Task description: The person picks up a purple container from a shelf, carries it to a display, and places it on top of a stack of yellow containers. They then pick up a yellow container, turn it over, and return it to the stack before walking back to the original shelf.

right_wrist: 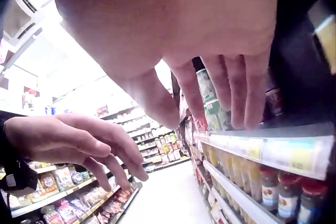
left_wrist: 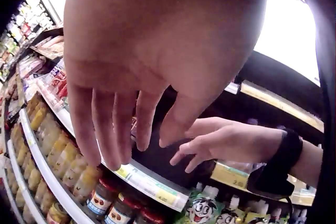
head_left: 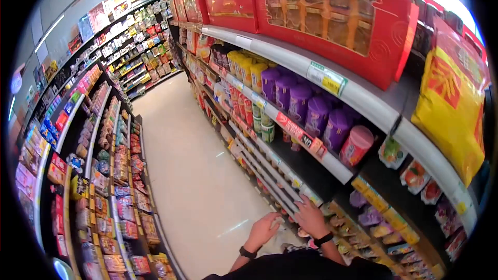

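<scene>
Both hands hang in front of the right-hand shelving and hold nothing. My left hand has its fingers stretched out loosely over the aisle side. Beside it, my right hand reaches closer to a shelf edge, fingers extended. In the left wrist view, the left palm fills the top, with the right hand behind it. Below them stand dark jars with red lids and pouches with a cartoon face. The right wrist view shows the right hand's fingers overlapping a green-labelled can above a shelf edge.
Purple canisters, a pink canister and yellow canisters line the shelf above the hands. Red gift boxes and a yellow bag sit higher. Across the aisle floor runs another packed shelf unit.
</scene>
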`<action>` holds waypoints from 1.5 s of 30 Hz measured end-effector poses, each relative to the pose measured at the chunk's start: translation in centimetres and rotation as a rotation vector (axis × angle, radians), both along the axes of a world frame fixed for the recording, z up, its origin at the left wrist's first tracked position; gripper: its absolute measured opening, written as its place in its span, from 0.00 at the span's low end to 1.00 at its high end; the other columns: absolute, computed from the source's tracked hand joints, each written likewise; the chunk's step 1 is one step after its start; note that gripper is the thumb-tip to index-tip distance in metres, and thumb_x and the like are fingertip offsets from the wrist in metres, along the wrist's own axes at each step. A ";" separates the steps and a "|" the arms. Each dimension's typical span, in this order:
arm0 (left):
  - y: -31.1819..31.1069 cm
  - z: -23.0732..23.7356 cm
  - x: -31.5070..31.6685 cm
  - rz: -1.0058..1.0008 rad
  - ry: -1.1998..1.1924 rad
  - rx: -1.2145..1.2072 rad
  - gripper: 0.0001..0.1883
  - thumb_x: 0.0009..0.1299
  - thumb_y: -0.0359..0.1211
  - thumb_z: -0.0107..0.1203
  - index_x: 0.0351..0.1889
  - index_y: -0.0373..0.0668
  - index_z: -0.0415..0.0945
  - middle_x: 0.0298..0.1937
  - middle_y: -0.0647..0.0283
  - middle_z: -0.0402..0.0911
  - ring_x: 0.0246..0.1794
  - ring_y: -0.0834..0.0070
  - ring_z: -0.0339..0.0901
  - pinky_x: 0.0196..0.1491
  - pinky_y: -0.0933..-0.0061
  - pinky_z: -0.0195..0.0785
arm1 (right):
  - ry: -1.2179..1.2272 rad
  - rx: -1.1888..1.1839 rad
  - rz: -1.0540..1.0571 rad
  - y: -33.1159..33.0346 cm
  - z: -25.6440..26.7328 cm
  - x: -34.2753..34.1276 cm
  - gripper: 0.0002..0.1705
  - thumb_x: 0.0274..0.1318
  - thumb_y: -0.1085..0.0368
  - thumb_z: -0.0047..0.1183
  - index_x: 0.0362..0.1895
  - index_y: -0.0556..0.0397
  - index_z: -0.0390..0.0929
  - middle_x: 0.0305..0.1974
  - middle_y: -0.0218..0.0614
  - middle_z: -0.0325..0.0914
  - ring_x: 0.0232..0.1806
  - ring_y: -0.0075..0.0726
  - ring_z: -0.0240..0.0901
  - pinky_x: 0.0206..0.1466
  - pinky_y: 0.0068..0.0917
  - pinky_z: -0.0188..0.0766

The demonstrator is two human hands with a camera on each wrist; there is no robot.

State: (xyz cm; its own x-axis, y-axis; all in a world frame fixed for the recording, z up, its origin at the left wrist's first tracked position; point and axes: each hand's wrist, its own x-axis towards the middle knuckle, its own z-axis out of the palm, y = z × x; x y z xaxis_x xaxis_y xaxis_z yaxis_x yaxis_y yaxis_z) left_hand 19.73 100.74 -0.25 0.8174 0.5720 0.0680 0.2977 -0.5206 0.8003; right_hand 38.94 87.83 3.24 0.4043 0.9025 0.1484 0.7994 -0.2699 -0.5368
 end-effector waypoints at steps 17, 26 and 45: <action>15.0 -2.1 17.8 -0.123 -0.158 0.132 0.35 0.72 0.35 0.65 0.75 0.35 0.66 0.76 0.42 0.69 0.76 0.41 0.69 0.76 0.52 0.66 | 0.193 -0.040 -0.327 14.4 -7.7 12.5 0.45 0.67 0.53 0.62 0.82 0.57 0.61 0.74 0.63 0.69 0.76 0.68 0.65 0.76 0.55 0.66; 21.7 -3.5 23.8 -0.347 -0.063 -0.307 0.41 0.70 0.31 0.64 0.78 0.33 0.57 0.72 0.37 0.68 0.72 0.34 0.69 0.73 0.48 0.67 | 0.450 0.196 -0.561 20.5 -11.3 14.5 0.24 0.75 0.48 0.56 0.58 0.56 0.83 0.51 0.54 0.88 0.54 0.55 0.86 0.57 0.47 0.80; 26.3 -11.1 29.7 -0.434 -0.324 -0.655 0.19 0.82 0.26 0.59 0.67 0.39 0.68 0.53 0.65 0.77 0.51 0.75 0.75 0.58 0.67 0.71 | 0.286 0.594 -0.891 24.9 -11.7 12.6 0.22 0.71 0.48 0.64 0.48 0.57 0.82 0.44 0.43 0.87 0.46 0.38 0.83 0.52 0.45 0.78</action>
